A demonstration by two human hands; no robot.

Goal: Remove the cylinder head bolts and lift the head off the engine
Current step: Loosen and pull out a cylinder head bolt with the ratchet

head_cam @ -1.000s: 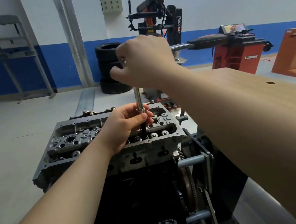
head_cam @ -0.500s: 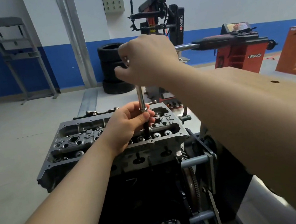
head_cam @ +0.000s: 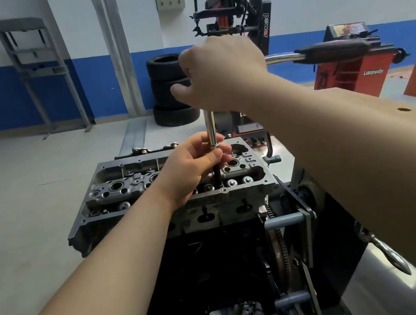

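The step in hand looks like bolt removal — the head (head_cam: pixel 173 187) still sits on the engine (head_cam: pixel 212 262), carried by a stand (head_cam: pixel 295 219) at the head's right end. An extension (head_cam: pixel 211 129) stands upright over the head's near-right part, its dark lower end going down into the head among the valve gear; the bolt itself is hidden.

The right hand (head_cam: pixel 221 73) is above the head, fingers curled round the top of the wrench where the extension joins it, and the wrench handle (head_cam: pixel 331 49) runs off to the right, level. The left hand (head_cam: pixel 191 165) rests just over the head, its fingers pinching the extension low down to steady it.

How many bolts are out cannot be told from here. The next move probably calls for keeping the extension square to the head while the handle is swung — a tilt could let the bit slip. Lifting comes only once every bolt is free.
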